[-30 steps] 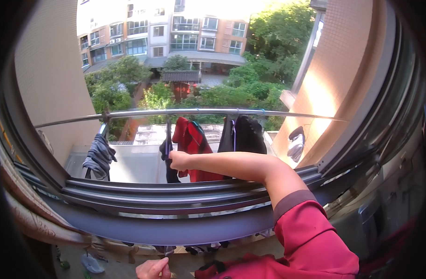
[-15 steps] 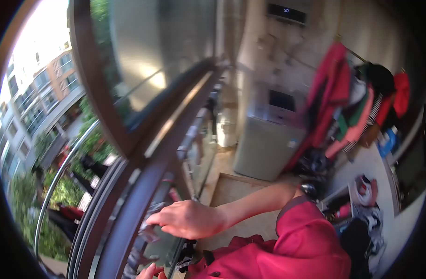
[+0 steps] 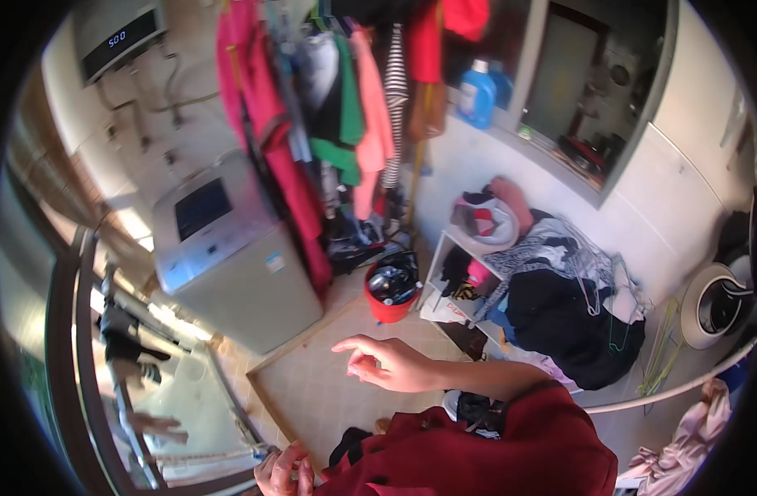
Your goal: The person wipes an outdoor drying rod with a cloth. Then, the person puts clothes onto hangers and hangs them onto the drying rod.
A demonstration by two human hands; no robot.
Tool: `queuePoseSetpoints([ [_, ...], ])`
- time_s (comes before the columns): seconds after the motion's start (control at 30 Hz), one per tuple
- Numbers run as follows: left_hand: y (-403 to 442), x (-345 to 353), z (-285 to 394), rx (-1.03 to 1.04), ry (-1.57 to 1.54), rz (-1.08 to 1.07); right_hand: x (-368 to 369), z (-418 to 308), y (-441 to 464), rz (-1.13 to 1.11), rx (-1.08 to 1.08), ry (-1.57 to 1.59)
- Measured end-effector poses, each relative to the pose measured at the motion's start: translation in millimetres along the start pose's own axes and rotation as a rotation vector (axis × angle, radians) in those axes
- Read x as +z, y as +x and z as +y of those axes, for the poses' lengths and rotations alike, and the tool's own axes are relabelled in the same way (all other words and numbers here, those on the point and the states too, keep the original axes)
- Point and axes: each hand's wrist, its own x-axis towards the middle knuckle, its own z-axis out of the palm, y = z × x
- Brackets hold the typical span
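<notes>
My right hand (image 3: 387,364) is held out in mid-air over the tiled floor (image 3: 312,405). Its index finger points left and the other fingers bend loosely, with nothing in them. At the bottom edge my left hand (image 3: 284,473) is partly cut off. Its fingers are bent and a little apart, close to the end of the window frame (image 3: 250,442), and no object shows in them. I cannot tell whether they touch the frame. A faint hand-shaped reflection (image 3: 155,426) shows in the glass on the left.
A washing machine (image 3: 238,289) stands ahead, beside hanging clothes (image 3: 345,107). A red bucket (image 3: 390,307) sits on the floor. Clothes with hangers (image 3: 573,322) are heaped on a low shelf (image 3: 435,269). A blue detergent bottle (image 3: 476,95) stands on the window ledge.
The view has swung right, from the open window to the room. My right hand has come away from the window frame and is over the floor; my left hand stays low.
</notes>
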Motion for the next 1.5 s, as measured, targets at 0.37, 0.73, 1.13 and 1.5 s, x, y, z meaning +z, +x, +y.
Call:
queuePoseSetpoints([
  [0.37,200.7,124.7,-60.4,0.104,-0.156,-0.365,-146.8,105.2,-19.6,0.395,0.268,-0.194],
  [0.73,388.6,308.1,-32.6,0.455,-0.442,-0.734,-245.3,205.4,-148.8,1.172,0.605,0.111],
  [1.13,451.3,520.0,35.5,0.472,-0.317,-1.012,-393.4,311.3,-400.0,1.449,1.427,-0.879],
  [1.5,437.4,632.0,42.9,0.540,-0.300,-1.076,-424.9,325.3,-428.2,1.338,1.413,-1.019],
])
